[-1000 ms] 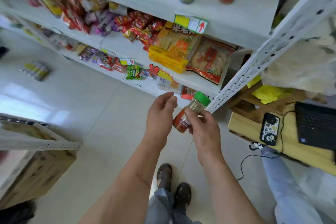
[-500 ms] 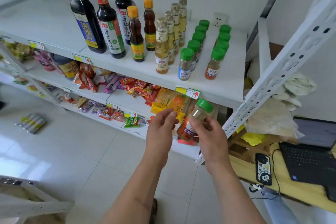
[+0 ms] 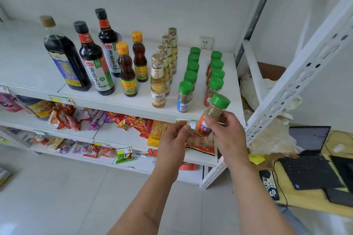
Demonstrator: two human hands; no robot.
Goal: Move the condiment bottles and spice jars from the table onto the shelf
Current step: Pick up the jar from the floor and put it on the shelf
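Since earlier frames, right hand [image 3: 227, 135] has lifted jar [image 3: 212, 115] up to shelf [image 3: 122, 104] front edge | right hand pinches tilted jar, cap toward 1 o'clock | left hand [image 3: 174, 139] at 9 o'clock of jar, fingers loosely curled, holding nothing | green-capped jars [image 3: 214, 87] at 12 o'clock, bottles [image 3: 95, 59] at 10 o'clock

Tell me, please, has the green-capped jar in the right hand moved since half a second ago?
Yes. Judged against the top shelf, the held spice jar has risen: its green cap, earlier below the shelf's front edge, now overlaps the shelf surface, while the right hand grips it.
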